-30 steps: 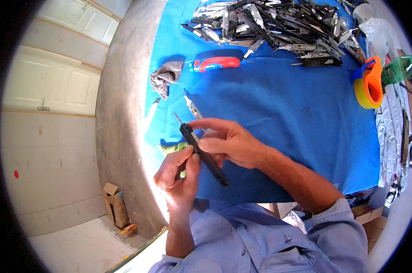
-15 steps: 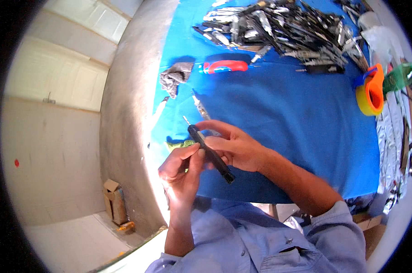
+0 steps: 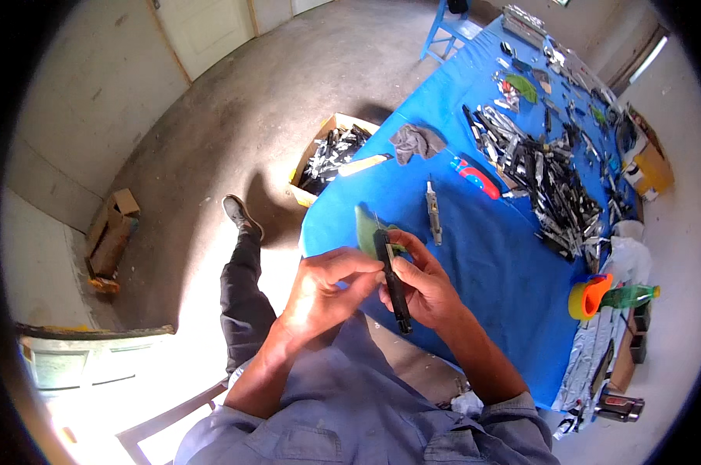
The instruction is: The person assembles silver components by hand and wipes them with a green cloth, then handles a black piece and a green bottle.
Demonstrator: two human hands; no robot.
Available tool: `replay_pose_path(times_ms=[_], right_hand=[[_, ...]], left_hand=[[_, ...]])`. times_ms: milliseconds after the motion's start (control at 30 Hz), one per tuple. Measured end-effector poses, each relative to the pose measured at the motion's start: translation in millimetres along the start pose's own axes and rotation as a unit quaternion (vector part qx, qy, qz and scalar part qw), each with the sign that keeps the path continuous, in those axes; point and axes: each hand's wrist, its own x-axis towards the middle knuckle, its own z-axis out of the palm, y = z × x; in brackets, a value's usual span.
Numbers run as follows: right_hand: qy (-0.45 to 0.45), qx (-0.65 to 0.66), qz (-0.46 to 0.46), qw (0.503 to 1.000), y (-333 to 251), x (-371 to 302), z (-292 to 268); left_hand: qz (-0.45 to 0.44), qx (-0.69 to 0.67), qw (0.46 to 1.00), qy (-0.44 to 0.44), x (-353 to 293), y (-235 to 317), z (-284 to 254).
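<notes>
View had swung since the earlier frame, bringing a floor box of parts and the wearer's leg into shot; left hand had rolled from a palm-up pinch to back-up, fingers coming in from the side. Black pen-shaped device (image 3: 394, 287) was up in front of the body, off the table (image 3: 490, 271), slanted, with its thin metal tip pointing away and blunt end toward the wearer. Right hand (image 3: 425, 288) had it: curled closed, thumb along the casing, fingers wrapped behind. Left hand (image 3: 328, 285) was nearly closed, thumb and forefinger tips together at the device's left edge; couldn't tell whether they gripped it or just touched. Green cloth (image 3: 366, 230) showed behind the tip end. Pale grey slim unit (image 3: 433, 213) lay alone on the table beyond the right hand. Farther out: grey cloth (image 3: 417, 143) near the table edge, light-handled knife (image 3: 363, 165) at that same edge, red-and-blue tool (image 3: 476, 179) just beside the big heap of black and silver parts (image 3: 548, 186). Carton (image 3: 304, 198) sat on the floor off the table's left side, loaded with similar pieces. Orange-and-yellow ring (image 3: 588, 297) stood at the right side, next to a green bottle (image 3: 631, 296).
</notes>
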Motion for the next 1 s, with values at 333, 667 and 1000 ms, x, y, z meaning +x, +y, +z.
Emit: replay_pose_path(times_ms=[333,667,1000], right_hand=[[-0.058,0.002,0.067,0.996,42,57,86],[-0.040,0.015,0.104,0.994,87,89,126],[-0.040,-0.002,0.114,0.993,106,106,137]], left_hand=[[0.028,-0.057,0.996,0.065,-38,1,-95],[0.007,-0.094,0.988,0.120,-68,-18,-151],[0.040,-0.119,0.987,0.103,-75,-35,-178]])
